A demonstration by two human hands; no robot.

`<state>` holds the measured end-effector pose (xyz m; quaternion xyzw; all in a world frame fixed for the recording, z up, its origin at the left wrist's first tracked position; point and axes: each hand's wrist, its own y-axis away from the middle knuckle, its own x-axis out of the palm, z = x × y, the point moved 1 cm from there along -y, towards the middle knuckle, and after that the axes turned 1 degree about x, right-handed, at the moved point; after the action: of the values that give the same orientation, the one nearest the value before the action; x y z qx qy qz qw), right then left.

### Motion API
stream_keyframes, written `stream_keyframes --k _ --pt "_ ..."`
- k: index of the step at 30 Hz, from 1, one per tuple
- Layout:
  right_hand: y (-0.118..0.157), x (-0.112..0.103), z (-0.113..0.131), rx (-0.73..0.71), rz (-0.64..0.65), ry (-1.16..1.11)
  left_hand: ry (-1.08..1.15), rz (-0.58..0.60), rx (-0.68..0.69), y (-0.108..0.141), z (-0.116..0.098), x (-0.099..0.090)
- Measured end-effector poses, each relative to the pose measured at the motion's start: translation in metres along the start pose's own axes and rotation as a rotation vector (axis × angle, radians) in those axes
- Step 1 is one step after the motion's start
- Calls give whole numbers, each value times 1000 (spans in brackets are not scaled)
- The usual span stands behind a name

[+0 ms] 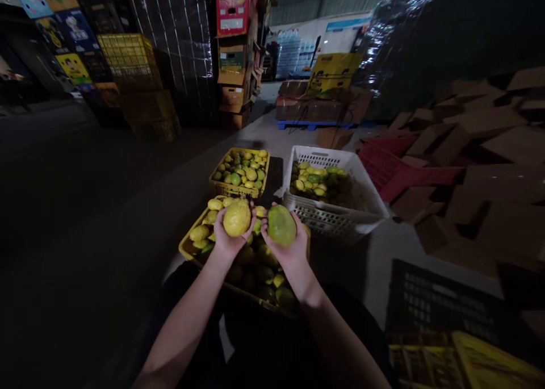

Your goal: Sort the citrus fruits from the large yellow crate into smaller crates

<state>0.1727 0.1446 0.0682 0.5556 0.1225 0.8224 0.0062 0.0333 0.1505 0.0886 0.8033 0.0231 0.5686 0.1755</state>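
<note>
My left hand (225, 235) holds a yellow lemon (237, 218), its fingers curled round the underside. In my right hand (293, 250) lies a greener, larger-looking fruit (281, 225), gripped from below and the side. Both hands are raised over a yellow crate (186, 247) full of yellow and green fruit, close together but apart. Beyond it stands a second yellow crate (239, 191) filled with similar fruit. To its right, a white crate (361, 190) holds yellow and green fruit, mostly toward its left side.
Flattened and open cardboard boxes (481, 133) pile up at the right, beside a red crate (383, 164). More yellow crates (464, 360) sit at the lower right. Stacked cartons (232, 59) and a blue pallet (313, 125) stand in the background.
</note>
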Motion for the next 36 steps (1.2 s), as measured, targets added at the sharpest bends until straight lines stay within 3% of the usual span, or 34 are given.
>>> stream_keyframes --k 5,11,19,25,31,36 --pt "-2 -3 -1 -5 20 -22 65 4 93 0 11 4" --pt "-6 -7 -1 -50 64 -20 86 -31 53 -3 16 -1" --pt "-6 0 -4 -5 -4 -61 83 -17 72 -14 15 -14" --pt "-5 -3 -16 19 -79 -8 113 -240 67 -14 11 -23" --pt "-8 -28 -38 294 -238 64 225 -416 170 -12 -8 -29" --pt "-25 -47 -24 448 -324 303 223 -460 138 -6 -25 -24"
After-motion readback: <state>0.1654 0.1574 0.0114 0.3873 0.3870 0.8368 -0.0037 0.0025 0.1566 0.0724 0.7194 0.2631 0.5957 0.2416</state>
